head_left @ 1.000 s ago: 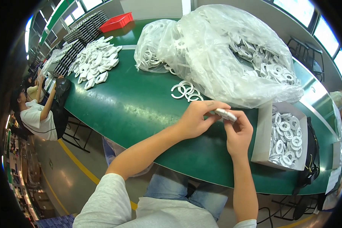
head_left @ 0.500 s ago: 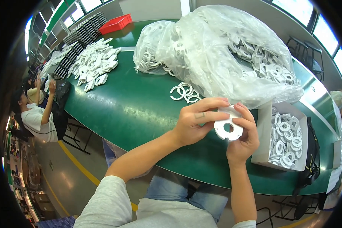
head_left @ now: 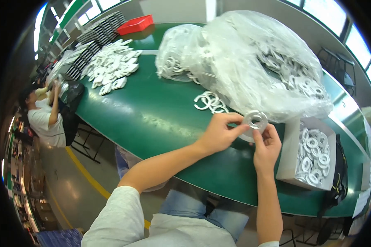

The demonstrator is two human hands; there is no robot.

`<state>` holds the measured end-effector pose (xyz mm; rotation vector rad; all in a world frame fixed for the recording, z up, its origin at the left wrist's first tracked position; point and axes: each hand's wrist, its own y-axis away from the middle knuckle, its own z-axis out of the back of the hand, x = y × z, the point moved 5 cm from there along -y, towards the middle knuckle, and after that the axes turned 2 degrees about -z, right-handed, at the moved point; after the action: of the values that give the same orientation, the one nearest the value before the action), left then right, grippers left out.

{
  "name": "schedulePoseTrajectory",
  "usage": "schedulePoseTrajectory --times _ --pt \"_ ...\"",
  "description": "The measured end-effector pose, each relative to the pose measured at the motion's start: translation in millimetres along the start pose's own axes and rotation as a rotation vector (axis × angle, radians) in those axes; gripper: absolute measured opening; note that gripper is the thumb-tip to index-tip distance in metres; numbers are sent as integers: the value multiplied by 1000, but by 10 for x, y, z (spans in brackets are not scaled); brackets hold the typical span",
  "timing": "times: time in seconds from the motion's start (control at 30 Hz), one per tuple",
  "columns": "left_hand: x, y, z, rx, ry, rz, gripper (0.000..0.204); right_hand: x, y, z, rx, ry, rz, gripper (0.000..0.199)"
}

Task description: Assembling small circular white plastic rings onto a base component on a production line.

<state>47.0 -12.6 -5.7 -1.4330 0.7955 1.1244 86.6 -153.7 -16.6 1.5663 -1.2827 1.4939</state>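
Between my two hands is a white plastic part with a round hole (head_left: 248, 120), held up above the table. A shiny raised ring surrounds its hole. My left hand (head_left: 221, 132) grips its left side, fingers and thumb closed on the edge. On the other side my right hand (head_left: 268, 147) pinches it, thumb on the near face. Just beyond the hands lie several loose white open rings (head_left: 210, 101) on the green table (head_left: 152, 107). To the right, an open carton (head_left: 289, 154) contains many white rings (head_left: 313, 156).
Large clear plastic bags (head_left: 235, 53) of white parts fill the table's far side. At the far left are a heap of white parts (head_left: 111, 66), stacked dark trays (head_left: 82, 59) and a red bin (head_left: 135, 24). A black bag (head_left: 338, 168) sits beside the carton. Co-workers (head_left: 45, 121) sit at left.
The white plastic part has been turned over between my hands, now showing the side with the shiny ring. My fingers have shifted around it. The whole view has moved slightly.
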Motion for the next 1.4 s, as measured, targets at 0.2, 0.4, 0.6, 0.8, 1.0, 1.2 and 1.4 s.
schedulePoseTrajectory --times 0.2,0.4,0.6,0.8,1.0,1.2,1.4 --pt "-61 132 76 -19 -149 -31 16 -103 63 46 74 86 -56 14" --pt "-16 432 1846 -551 -567 23 26 -119 122 -211 223 203 -9 18" --pt "-289 243 3981 -607 -1390 161 50 -197 100 -271 242 315 53 15" --pt "-633 -868 2071 -160 -1340 -453 47 -138 82 -258 190 276 7 12" --pt "-318 -1729 -527 295 -861 -594 23 -122 94 -166 178 311 58 12" --pt "261 -2353 -1547 247 -830 -584 32 -186 125 -303 237 365 29 16" --pt "333 -2399 -1805 355 -840 -492 34 -166 94 -225 201 340 182 18"
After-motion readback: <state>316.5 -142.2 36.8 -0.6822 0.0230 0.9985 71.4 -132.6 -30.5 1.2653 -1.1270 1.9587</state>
